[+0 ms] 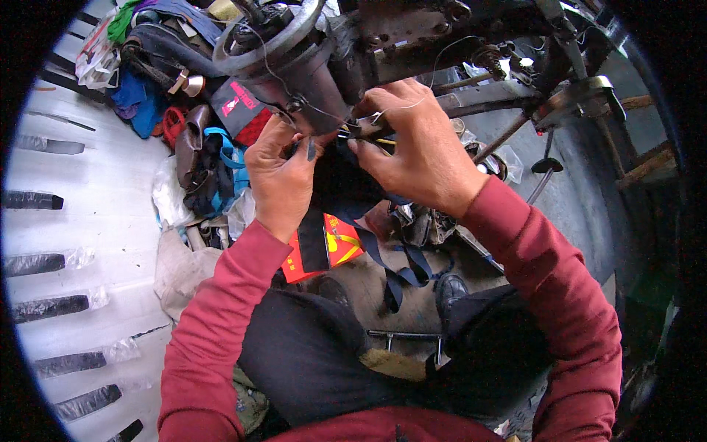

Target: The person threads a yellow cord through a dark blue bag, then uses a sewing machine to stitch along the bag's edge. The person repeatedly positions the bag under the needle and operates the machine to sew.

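Note:
A dark metal sewing machine (313,85) with a large ring-shaped wheel stands in front of me. My left hand (278,177) is pinched closed just below its body; a small dark piece (311,149) shows at the thumb, but what it grips is hidden. Close by on the right, my right hand (420,144) has its fingers bent together around the tip of the machine's narrow arm. What lies between them cannot be made out. A thin pale thread (434,70) loops down to the right fingers. Black fabric (339,180) hangs under both hands, with dark straps (398,276) trailing below.
A red and yellow box (342,239) sits below the hands. Bags, cloths and a brown shoe (193,144) are heaped at left, beside a white sheet (110,221) with dark strips. Metal rods and levers (508,96) extend right. My legs and black shoe (451,289) are below.

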`<state>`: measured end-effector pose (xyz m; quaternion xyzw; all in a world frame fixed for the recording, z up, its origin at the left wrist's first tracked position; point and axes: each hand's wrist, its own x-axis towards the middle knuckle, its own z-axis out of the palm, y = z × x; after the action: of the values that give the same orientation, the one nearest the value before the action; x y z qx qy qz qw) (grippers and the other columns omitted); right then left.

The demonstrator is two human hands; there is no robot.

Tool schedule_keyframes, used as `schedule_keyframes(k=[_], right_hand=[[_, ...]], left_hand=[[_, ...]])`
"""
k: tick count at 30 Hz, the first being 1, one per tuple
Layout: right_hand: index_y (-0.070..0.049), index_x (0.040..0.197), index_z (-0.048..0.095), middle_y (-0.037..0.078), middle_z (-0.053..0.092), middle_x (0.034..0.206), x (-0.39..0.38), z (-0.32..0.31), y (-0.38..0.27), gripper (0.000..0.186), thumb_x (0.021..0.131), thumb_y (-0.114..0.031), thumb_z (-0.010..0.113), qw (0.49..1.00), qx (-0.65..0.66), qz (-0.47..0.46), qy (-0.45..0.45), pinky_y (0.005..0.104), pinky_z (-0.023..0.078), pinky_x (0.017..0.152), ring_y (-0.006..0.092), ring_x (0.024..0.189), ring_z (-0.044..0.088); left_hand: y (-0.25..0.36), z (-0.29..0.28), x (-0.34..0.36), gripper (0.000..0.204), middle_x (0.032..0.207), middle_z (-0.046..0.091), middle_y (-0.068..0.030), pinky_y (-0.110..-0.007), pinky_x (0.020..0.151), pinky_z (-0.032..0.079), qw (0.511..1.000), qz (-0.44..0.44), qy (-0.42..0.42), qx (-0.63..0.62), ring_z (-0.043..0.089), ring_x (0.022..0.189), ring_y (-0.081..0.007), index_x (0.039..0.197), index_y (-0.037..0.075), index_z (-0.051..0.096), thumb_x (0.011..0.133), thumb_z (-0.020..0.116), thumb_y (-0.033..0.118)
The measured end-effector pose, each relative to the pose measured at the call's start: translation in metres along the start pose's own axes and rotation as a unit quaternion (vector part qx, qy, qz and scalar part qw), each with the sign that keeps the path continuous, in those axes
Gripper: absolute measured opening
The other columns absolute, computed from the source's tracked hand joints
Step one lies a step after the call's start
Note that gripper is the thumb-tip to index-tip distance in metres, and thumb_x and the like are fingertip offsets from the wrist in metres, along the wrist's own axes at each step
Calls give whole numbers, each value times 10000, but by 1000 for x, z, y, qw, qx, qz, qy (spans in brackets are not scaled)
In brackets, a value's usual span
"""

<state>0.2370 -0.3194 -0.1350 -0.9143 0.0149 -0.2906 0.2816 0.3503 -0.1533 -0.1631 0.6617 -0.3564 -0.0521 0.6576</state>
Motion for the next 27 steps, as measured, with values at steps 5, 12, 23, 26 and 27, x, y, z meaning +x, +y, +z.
schedule_keyframes(k=[5,12,23,26,27], right_hand=[[27,1106,690,206,676,1119,4,8,-7,416,769,-213,734,999,-36,5,-1,470,455,1031,380,1129,610],[4,1048,705,180,691,1082,4,14,-8,334,779,-193,726,999,-31,13,28,472,465,1000,376,1089,621],[-3,974,681,196,660,1067,1,18,-11,263,750,-134,722,998,12,4,65,480,479,955,395,1084,593],[-5,973,673,215,640,1055,2,20,-11,281,732,-139,730,997,31,11,63,486,485,932,413,1067,583],[-5,972,673,219,637,1051,3,20,-10,287,726,-141,733,997,42,9,70,487,486,926,416,1061,582]], left_hand=[[5,-3,-1,211,1019,717,-25,-260,819,527,998,5,-8,64,672,945,-98,1054,3,740,898,651,-107],[-1,-8,-2,293,1166,755,-25,-261,869,513,997,6,-31,70,668,981,-90,1237,39,729,945,726,20],[-2,-6,-3,265,1063,723,-12,-241,821,502,999,6,-11,41,645,940,-79,1144,29,736,916,652,-76],[0,-5,-3,282,1006,702,-13,-237,803,496,999,2,-7,41,628,908,-77,1105,27,734,898,617,-124],[1,-4,-3,283,999,699,-13,-236,799,495,999,4,-8,41,623,900,-76,1107,28,732,899,615,-125]])
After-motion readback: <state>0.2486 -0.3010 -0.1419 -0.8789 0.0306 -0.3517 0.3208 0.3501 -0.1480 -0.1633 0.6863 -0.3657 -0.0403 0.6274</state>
